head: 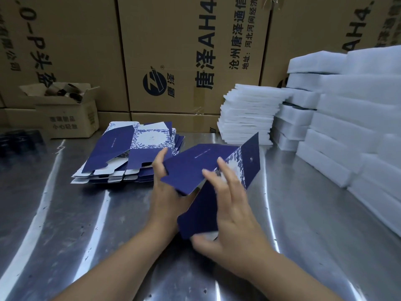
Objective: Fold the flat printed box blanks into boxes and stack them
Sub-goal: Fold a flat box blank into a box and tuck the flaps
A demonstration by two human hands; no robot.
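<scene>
Both forearms reach in from 6 o'clock over the shiny steel table (65, 213). The right hand (234, 216) is spread, straight fingers (224, 170) pressing on the dark blue printed card box blank (195, 170), thumb under its near flap. The left hand (165, 192) braces the blank's 9 o'clock edge with straight fingers; its thumb is hidden. This 1 blank is held just above the table at centre, partly opened, 1 flowered panel standing up at 2 o'clock. The step looks like squaring the tube. Next, the near flap probably needs tucking in while the left hand keeps the walls upright. More flat blue-and-white blanks (130, 157) lie piled at 11 o'clock, white foam sheets (249, 118) at 1 o'clock.
</scene>
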